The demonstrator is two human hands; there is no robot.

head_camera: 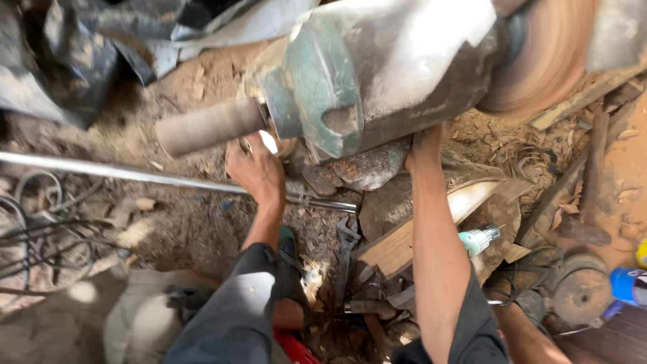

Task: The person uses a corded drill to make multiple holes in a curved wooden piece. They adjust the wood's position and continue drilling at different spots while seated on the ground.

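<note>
A large dusty green and grey motor housing (364, 67) fills the upper middle, with a spinning brown disc (549, 54) at its right end and a dusty cylindrical shaft (205, 127) sticking out on its left. My left hand (255, 168) reaches up under the shaft end of the housing; its fingers curl around a small pale object that I cannot identify. My right hand (423, 148) presses against the underside of the housing, with its fingers hidden behind it. Both arms wear dark grey sleeves.
A long metal rod (135, 175) runs across from the left edge. Tangled wires (40, 229) lie at left. A wooden plank (431, 222), a teal-tipped tool (477, 239), scrap metal parts, wood shavings and a blue container (630, 284) crowd the ground at right.
</note>
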